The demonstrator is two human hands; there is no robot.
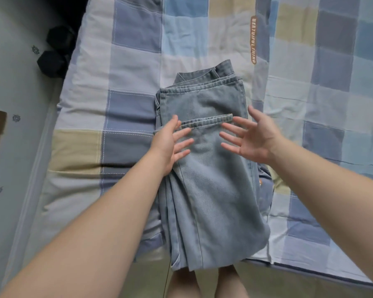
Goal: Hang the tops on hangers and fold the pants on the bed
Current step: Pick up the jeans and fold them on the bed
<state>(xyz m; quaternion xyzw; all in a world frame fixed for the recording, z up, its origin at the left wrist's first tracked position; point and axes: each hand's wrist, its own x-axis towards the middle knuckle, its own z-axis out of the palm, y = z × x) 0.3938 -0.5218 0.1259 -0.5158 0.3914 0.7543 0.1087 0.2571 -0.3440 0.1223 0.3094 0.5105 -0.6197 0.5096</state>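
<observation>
Both hands, left (170, 140) and right (252, 136), hover spread-fingered (gripping nothing) over the folded jeans (207, 168) on the bed (127, 61), probably to smooth them.

The left hand (170, 145) and the right hand (253, 138) were bare, and so were the left forearm (99, 222) and the right forearm (332, 190), uncovered all the way to the picture's edges. Two bare legs (184, 284) showed at the bottom edge.
</observation>
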